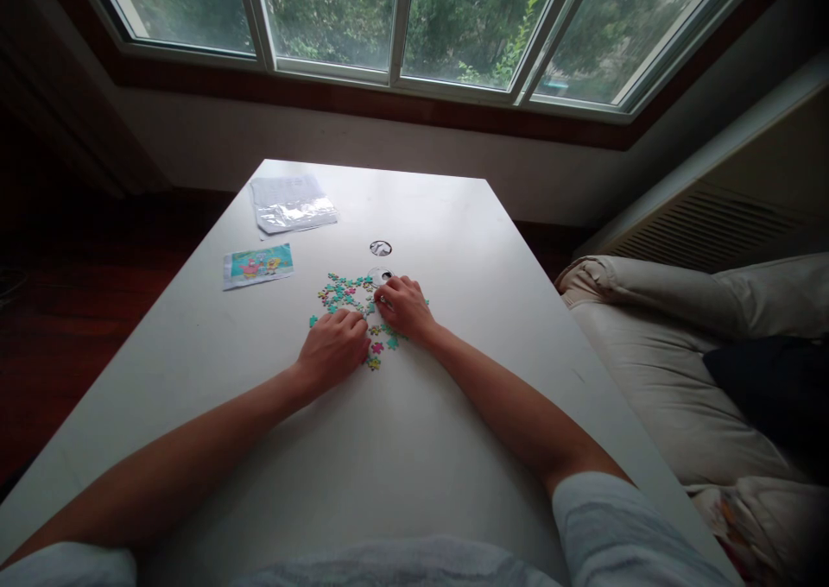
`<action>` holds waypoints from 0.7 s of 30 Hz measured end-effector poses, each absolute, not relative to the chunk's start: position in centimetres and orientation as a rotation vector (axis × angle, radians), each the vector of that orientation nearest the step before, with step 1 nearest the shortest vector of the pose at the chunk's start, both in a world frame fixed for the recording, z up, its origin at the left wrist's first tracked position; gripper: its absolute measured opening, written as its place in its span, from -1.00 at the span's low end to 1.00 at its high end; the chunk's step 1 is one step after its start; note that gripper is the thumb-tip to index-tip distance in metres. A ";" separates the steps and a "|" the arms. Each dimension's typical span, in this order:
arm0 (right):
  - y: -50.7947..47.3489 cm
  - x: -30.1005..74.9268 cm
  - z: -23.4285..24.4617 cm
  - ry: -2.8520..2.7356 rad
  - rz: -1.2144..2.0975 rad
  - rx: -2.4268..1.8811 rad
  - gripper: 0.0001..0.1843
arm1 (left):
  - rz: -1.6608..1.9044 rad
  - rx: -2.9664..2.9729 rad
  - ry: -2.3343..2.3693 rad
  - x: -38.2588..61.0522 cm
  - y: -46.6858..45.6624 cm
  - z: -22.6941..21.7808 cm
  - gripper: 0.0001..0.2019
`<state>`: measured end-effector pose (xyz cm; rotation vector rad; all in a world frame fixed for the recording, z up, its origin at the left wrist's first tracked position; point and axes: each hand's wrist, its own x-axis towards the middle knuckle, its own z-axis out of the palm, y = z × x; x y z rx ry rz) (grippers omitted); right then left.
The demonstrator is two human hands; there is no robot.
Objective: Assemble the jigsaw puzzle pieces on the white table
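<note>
The pieces (340, 293) are small, flat and knobbly-edged, in teal, pink and yellow. They lie loosely scattered on the smooth, matte white bench (420, 414), some of them interlocked into a ragged patch. Most lie just beyond and between the fingers of both hands, and a few sit under the left knuckles and beside the right wrist.

The left hand (333, 345) rests palm down with its knuckles raised and its fingers curled under onto the pieces. Whether they pinch one cannot be told. The right hand (405, 306) is also palm down, with the wrist on the bench. Its fingers are bunched together, with the tips at the far edge of the scatter, and any piece between them is hidden. Both forearms are bare and lie stretched flat across the bench, converging toward the pieces.

Touching or just past the right fingertips stands a small, clear, round tub (381, 274); its contents are too small to tell. Further out lies a flat, shiny round disc (380, 248). Well to the left of the left fingers is a glossy rectangular card (257, 265) printed with a cartoon picture. Beyond it lies a crinkled clear plastic bag (291, 203), flat on the bench.
</note>
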<state>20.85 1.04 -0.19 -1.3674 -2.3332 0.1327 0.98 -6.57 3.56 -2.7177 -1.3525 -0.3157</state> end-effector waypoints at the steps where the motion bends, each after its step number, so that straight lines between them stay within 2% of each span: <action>1: 1.0 20.8 -0.2 -2.329 0.136 -1.367 -0.87 | -0.314 -2.718 -1.354 1.0 -6.6 3.6 -0.87; 9: 1.2 21.4 0.2 -2.302 0.191 -1.364 -0.82 | -0.318 -2.738 -1.365 0.6 -6.2 3.9 -0.84; 21: 2.8 26.2 2.2 -2.231 0.285 -1.363 -0.84 | -0.404 -2.787 -1.387 -0.4 -4.9 3.9 -0.76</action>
